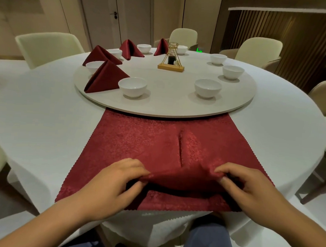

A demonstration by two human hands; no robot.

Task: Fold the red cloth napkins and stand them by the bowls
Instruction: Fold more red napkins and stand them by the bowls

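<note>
A red cloth napkin (148, 141) lies spread flat on the white table, its far edge tucked under the round turntable (165, 106). My left hand (114, 179) and my right hand (249, 186) each pinch a raised ridge of the napkin near its front edge, lifting a fold between them. A short crease runs up the cloth's middle. Several folded red napkins stand on the turntable's left and back, the nearest (106, 77) beside a white bowl (132, 86). More white bowls, such as the bowl at the front right (207, 88), sit with no napkin beside them.
A gold wire stand with a dark bottle (172, 59) sits at the turntable's centre. Cream chairs (47, 45) ring the round table (36, 116). The table's front edge runs just below the napkin, above my knees.
</note>
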